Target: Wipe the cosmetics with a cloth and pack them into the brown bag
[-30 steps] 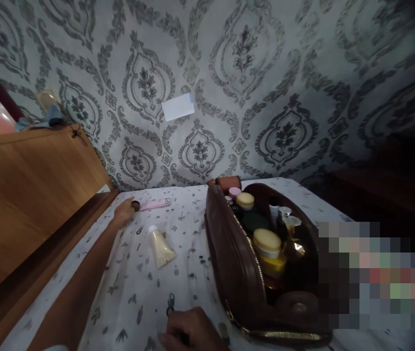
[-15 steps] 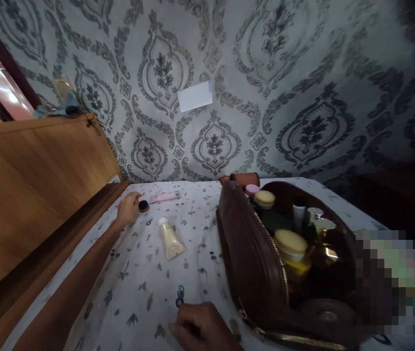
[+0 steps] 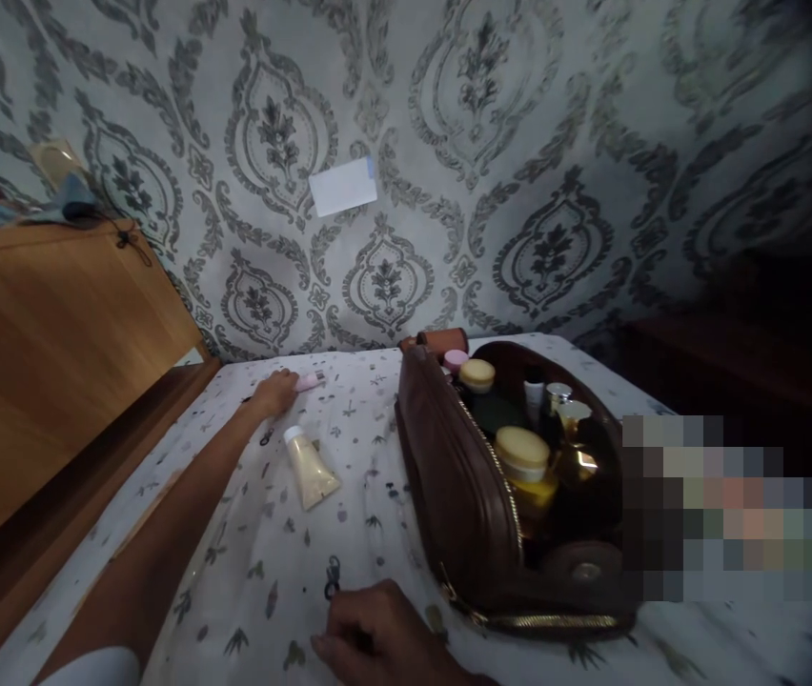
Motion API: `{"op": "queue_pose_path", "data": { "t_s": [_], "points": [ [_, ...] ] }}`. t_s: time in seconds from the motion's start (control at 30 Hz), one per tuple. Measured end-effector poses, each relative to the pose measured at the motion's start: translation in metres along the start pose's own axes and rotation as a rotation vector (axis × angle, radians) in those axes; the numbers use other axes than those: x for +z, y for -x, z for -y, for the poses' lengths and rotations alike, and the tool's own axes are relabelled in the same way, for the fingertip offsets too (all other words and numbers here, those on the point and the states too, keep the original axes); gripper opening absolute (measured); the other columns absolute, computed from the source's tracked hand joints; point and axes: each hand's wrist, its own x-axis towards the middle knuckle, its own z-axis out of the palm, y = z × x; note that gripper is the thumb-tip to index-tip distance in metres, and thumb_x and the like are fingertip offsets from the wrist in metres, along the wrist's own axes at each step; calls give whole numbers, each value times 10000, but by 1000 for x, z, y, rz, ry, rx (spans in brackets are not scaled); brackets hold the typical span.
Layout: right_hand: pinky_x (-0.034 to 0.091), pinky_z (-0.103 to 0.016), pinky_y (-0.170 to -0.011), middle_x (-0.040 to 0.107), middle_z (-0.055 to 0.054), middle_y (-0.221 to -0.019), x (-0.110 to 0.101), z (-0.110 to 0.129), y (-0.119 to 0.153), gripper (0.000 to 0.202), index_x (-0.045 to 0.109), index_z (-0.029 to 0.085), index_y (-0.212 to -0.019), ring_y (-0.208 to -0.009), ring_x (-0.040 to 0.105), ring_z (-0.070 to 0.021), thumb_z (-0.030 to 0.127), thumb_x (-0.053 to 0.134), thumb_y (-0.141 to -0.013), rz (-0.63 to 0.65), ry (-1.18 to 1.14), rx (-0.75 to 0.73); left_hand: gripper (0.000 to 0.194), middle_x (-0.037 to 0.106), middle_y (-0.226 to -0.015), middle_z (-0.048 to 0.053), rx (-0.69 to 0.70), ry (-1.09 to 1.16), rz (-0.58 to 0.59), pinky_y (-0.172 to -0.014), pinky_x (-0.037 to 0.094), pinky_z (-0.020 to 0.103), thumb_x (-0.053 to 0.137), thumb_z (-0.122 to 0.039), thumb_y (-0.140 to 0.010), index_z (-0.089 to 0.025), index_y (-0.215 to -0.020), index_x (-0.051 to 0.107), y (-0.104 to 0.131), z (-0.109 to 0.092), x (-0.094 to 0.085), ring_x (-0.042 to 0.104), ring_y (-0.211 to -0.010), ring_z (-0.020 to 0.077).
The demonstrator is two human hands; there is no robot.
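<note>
At the far left of the cloth, my left hand point(image 3: 276, 392) lies with its fingers curled over the near end of a pink tube point(image 3: 310, 381); the fingertips are partly hidden. A cream-coloured squeeze tube point(image 3: 311, 473) with a white cap lies flat, closer to me. My right hand point(image 3: 381, 631) rests at the front in a loose curl, with nothing visible in it. To its right stands an unzipped brown leather bag point(image 3: 441, 476). Inside are a yellow jar with a cream lid point(image 3: 522, 453), another cream-lidded jar point(image 3: 477, 374), a pink lid point(image 3: 456, 360) and several small bottles.
A patterned white cloth point(image 3: 349, 534) covers the surface. The wooden panel point(image 3: 63, 305) borders the left side, and the patterned wall point(image 3: 384, 276) rises behind. Behind the bag lies a brown cylindrical object point(image 3: 443, 341). A blurred-out patch point(image 3: 727, 514) hides something on the right.
My left hand has moved right, over the dark-lidded jar's spot and onto the pink tube's end. The jar is now hidden. The view has shifted right; my right hand stays curled.
</note>
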Motion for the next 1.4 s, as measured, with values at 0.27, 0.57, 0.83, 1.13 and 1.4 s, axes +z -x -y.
{"op": "queue_pose_path", "data": {
  "t_s": [0.27, 0.57, 0.83, 1.13, 1.4],
  "points": [
    [271, -216, -531, 384, 77, -498, 1, 4, 5, 307, 417, 179, -544, -510, 366, -74, 184, 584, -802, -31, -14, -62, 355, 603, -1256, 98, -48, -35, 56, -887, 542, 452, 596, -357, -924, -182, -1232, 580, 9, 8, -21, 623, -1060, 230],
    [259, -216, -530, 383, 72, -516, 3, 6, 7, 303, 422, 176, -546, -530, 360, -80, 188, 592, -796, -53, 16, -64, 375, 604, -1250, 98, -215, 49, 152, -875, 546, 453, 606, -358, -917, -174, -1243, 571, 22, -12, -19, 626, -1055, 233],
    [255, -220, -539, 364, 74, -501, 2, 8, 9, 291, 415, 178, -551, -522, 340, -80, 171, 569, -798, -50, 34, -116, 396, 654, -1116, 92, -366, 254, 107, -811, 537, 387, 621, -381, -888, -157, -1212, 573, 80, -7, -40, 645, -975, 228],
    [276, -223, -518, 435, 52, -492, 2, 8, 11, 339, 422, 181, -547, -504, 398, -88, 253, 529, -860, -43, -16, -182, 465, 528, -608, -45, -441, 574, 11, -514, 353, 267, 563, -374, -751, -190, -1176, 520, 210, -43, -26, 577, -631, 211],
    [530, -324, -719, 626, -100, -1140, 0, 5, 12, 644, 402, 237, -1463, -803, 648, -179, 600, 439, -932, -133, -256, -92, 501, 604, -1039, 32, -277, 1252, -207, -701, 496, 294, 611, -406, -766, -211, -1209, 479, 234, -104, -9, 609, -848, 197]
  ]
}}
